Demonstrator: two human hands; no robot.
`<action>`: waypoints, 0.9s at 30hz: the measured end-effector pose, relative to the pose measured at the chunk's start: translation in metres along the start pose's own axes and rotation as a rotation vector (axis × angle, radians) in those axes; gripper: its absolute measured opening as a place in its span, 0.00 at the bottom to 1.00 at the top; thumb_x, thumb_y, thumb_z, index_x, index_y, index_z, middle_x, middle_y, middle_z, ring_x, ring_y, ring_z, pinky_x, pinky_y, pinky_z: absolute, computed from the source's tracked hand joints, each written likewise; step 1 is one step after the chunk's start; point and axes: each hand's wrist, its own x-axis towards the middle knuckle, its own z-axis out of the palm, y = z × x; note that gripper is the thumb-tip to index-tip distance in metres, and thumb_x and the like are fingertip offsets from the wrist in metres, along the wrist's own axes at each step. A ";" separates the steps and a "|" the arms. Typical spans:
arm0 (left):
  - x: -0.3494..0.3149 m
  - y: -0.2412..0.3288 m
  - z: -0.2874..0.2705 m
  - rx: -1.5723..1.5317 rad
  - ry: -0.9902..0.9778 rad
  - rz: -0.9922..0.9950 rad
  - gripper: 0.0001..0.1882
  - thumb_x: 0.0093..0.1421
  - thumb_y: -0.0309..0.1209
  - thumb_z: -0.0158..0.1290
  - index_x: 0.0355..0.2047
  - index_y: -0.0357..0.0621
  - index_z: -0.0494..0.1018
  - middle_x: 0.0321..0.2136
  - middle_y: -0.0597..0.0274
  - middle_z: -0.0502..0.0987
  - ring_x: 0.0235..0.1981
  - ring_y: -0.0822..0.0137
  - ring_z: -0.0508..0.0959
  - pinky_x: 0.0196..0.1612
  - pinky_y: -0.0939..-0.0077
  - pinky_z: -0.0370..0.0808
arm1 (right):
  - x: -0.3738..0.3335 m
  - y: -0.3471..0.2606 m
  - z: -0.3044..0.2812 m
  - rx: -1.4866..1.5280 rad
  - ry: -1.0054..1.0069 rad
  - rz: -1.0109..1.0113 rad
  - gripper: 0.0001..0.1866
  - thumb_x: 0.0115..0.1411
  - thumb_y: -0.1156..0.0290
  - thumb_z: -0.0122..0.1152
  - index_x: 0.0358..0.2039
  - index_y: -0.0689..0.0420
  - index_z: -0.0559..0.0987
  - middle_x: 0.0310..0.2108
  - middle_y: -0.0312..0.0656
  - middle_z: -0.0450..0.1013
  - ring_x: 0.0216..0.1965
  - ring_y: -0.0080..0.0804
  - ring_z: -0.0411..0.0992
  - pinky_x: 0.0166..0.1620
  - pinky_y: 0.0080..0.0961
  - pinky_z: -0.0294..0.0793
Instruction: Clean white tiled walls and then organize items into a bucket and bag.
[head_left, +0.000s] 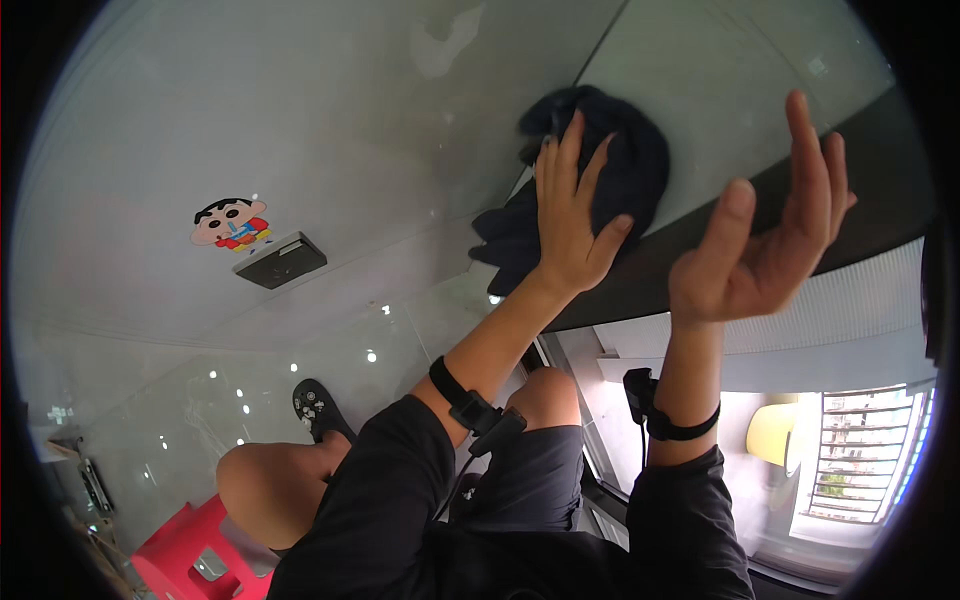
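Observation:
My left hand point(572, 215) lies flat with fingers spread on a dark blue cloth point(620, 170), pressing it against a white wall panel point(380, 120) beside a dark window frame point(860, 225). My right hand point(765, 240) is raised to the right of the cloth, palm up, fingers apart, holding nothing. Both wrists carry black straps. Part of the cloth is hidden under my left hand.
A cartoon sticker point(232, 223) and a dark grey wall box point(282, 260) sit on the wall at left. Below are my bare knees, a black shoe point(318, 408), a red stool point(195, 560) and a glossy tiled floor point(180, 420). A barred window point(850, 450) is at lower right.

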 end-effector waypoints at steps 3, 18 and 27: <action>-0.100 -0.065 -0.019 0.033 0.003 -0.246 0.43 0.66 0.40 0.44 0.70 0.23 0.40 0.71 0.33 0.45 0.72 0.41 0.48 0.74 0.51 0.43 | 0.000 0.005 -0.001 0.008 0.011 -0.024 0.19 0.69 0.69 0.51 0.56 0.67 0.71 0.54 0.53 0.77 0.64 0.40 0.64 0.66 0.33 0.60; -0.058 -0.031 -0.030 0.161 -0.147 -0.315 0.36 0.63 0.33 0.52 0.66 0.25 0.54 0.69 0.35 0.48 0.69 0.35 0.50 0.72 0.49 0.45 | 0.002 -0.003 0.001 -0.199 -0.074 -0.039 0.12 0.65 0.73 0.56 0.47 0.61 0.79 0.47 0.39 0.82 0.64 0.37 0.63 0.70 0.36 0.48; -0.174 -0.133 -0.098 -0.047 0.402 -0.965 0.27 0.73 0.42 0.47 0.63 0.34 0.64 0.57 0.47 0.72 0.56 0.52 0.74 0.62 0.60 0.68 | 0.007 -0.020 0.016 -0.244 0.007 0.001 0.11 0.62 0.75 0.59 0.44 0.58 0.81 0.44 0.34 0.83 0.64 0.37 0.64 0.71 0.39 0.47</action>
